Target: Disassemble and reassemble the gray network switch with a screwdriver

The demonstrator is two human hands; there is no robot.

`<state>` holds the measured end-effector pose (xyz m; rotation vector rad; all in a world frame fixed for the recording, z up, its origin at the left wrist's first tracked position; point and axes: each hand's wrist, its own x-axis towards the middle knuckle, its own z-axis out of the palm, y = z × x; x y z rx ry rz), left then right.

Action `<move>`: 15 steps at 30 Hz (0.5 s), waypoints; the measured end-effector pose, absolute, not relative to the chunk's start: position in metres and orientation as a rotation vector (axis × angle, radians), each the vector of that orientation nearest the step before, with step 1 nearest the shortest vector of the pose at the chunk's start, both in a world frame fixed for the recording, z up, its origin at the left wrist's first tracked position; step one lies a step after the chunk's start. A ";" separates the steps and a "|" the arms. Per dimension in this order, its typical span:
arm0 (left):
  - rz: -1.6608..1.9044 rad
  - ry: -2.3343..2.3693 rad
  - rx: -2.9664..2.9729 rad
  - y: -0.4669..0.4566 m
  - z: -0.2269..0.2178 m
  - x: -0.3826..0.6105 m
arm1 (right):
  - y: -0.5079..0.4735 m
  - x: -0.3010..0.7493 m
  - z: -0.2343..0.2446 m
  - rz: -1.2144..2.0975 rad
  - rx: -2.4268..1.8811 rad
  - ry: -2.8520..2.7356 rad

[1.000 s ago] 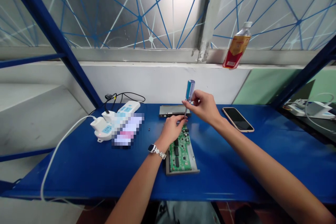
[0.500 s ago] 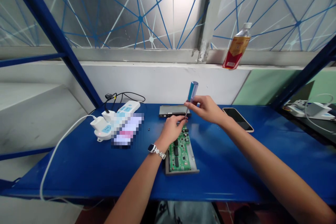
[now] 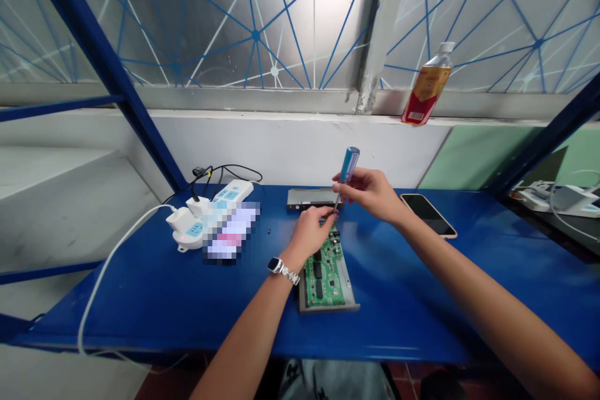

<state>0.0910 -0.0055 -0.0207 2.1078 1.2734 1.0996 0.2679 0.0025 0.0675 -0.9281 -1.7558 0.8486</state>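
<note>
My right hand (image 3: 372, 194) grips a screwdriver with a clear blue handle (image 3: 349, 164), held nearly upright, its tip down at the far end of a green circuit board (image 3: 323, 272) that lies in a grey metal tray (image 3: 349, 289). My left hand (image 3: 310, 231), a watch on its wrist, pinches at the screwdriver tip above the board's far edge. What the fingers hold there is too small to tell.
A grey metal cover (image 3: 307, 198) lies behind the board. A phone (image 3: 428, 215) rests to the right, a white power strip (image 3: 209, 213) with plugs and cables to the left, a small black screw (image 3: 269, 231) near it. A bottle (image 3: 427, 84) stands on the window ledge.
The screwdriver handle has tilted slightly to the right and my right hand has turned on it. My left hand stays at the tip. The view shifted a little.
</note>
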 end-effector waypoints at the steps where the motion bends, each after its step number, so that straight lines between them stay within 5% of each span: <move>1: 1.108 1.254 2.097 -0.006 -0.021 0.092 | 0.002 0.268 0.069 0.871 -0.920 -1.734; 11: 1.392 1.460 2.052 0.000 0.011 0.044 | -0.003 0.265 0.069 0.979 -0.694 -1.400; 15: 1.010 1.763 1.979 0.008 0.010 -0.012 | -0.008 0.265 0.043 1.142 -0.670 -1.262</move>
